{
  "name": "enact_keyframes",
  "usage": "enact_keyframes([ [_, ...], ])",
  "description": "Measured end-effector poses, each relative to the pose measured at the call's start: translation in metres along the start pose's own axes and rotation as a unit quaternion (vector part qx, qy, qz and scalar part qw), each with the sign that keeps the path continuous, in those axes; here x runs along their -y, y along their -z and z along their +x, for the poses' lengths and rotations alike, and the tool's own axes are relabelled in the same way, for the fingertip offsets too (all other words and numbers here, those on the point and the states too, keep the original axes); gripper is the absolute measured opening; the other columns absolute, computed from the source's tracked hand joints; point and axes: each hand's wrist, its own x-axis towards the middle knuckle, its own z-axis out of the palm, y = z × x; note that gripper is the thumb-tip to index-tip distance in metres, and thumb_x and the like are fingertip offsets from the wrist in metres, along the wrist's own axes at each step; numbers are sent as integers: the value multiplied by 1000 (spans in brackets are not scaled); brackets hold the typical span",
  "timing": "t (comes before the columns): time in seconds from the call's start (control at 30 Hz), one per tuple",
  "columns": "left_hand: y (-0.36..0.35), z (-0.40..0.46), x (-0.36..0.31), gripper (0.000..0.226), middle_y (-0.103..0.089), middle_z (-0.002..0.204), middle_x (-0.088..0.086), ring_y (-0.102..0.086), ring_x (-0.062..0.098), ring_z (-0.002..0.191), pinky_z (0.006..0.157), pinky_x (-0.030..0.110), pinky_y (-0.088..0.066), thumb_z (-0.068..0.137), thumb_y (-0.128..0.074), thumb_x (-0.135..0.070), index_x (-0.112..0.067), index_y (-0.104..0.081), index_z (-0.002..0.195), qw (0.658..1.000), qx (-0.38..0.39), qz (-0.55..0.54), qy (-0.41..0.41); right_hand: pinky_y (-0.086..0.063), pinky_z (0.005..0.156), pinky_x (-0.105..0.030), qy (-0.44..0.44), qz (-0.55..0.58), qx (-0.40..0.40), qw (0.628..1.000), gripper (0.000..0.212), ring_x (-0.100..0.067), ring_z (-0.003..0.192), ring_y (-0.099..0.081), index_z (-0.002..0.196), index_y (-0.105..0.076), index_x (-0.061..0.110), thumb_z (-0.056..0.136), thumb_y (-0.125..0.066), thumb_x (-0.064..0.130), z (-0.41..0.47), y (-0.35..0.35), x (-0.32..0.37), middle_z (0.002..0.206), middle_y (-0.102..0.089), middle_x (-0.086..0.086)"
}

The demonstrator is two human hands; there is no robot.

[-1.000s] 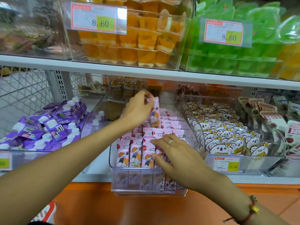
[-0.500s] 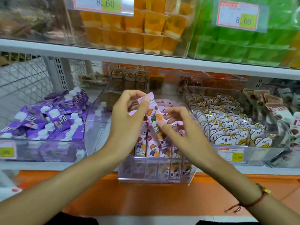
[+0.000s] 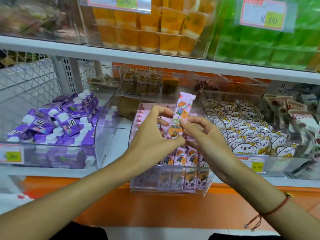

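Observation:
A pink snack packet [image 3: 183,108] with a cartoon child on it stands upright above a clear plastic bin [image 3: 166,187]. My left hand [image 3: 152,135] holds its lower end, thumb at the bottom. My right hand [image 3: 202,134] pinches the packet's middle between thumb and forefinger. The bin sticks out past the shelf's front edge and holds several rows of the same pink packets [image 3: 183,158] standing upright.
A clear bin of purple spouted pouches [image 3: 57,125] stands to the left, a bin of koala-print packets [image 3: 247,135] to the right. The shelf above [image 3: 155,61] carries orange jelly cups [image 3: 149,28] and green jelly cups [image 3: 270,44]. An orange ledge [image 3: 155,208] runs below.
My left hand lifted one pink packet from the back of the bin and brought it forward. My right hand left the front row and took hold of the packet, which now stands upright.

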Motion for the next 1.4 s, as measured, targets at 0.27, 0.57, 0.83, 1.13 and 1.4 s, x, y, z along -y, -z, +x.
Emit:
enact_keyframes([
  [0.27, 4, 2, 5, 28, -62, 108, -19, -60, -3, 99, 86, 19, -49, 86, -68, -21, -32, -51, 106, 998, 15, 24, -56, -53, 87, -26, 17, 48, 65, 997, 25, -7, 98, -66, 119, -60, 17, 96, -52, 18, 0, 9, 4, 110, -71, 5],
  [0.57, 0, 1, 7, 35, -58, 107, -22, -55, -1, 97, 74, 17, -47, 78, -75, -32, -34, -54, 106, 984, -38, 125, -123, -57, 80, -30, 92, -16, -21, 995, 31, -15, 84, -70, 105, -59, 11, 79, -73, 20, -4, 2, 1, 101, -70, -8],
  [0.83, 8, 9, -3, 21, -74, 99, -13, -69, -1, 91, 69, 11, -52, 90, -60, -38, -29, -69, 106, 985, 81, -119, 96, -54, 70, -20, 78, -31, -8, 996, 11, -7, 70, -64, 98, -67, 16, 89, -65, 22, 0, 13, 5, 83, -71, 2],
  [1.13, 12, 11, -1, 29, -72, 108, -12, -67, 2, 101, 79, 16, -53, 93, -57, -33, -29, -62, 122, 972, 130, -137, 143, -54, 71, -17, 118, -35, 5, 992, 29, -8, 82, -69, 112, -59, 28, 86, -67, 17, 0, 16, 5, 89, -70, 4],
  [1.4, 14, 10, -3, 36, -68, 106, -9, -62, 0, 102, 91, 11, -47, 78, -74, 0, -24, -62, 102, 995, 45, -92, -11, -50, 86, -20, 195, -49, 61, 978, 41, -9, 108, -63, 108, -64, 25, 84, -62, -7, -2, 16, 8, 110, -70, 5],
])
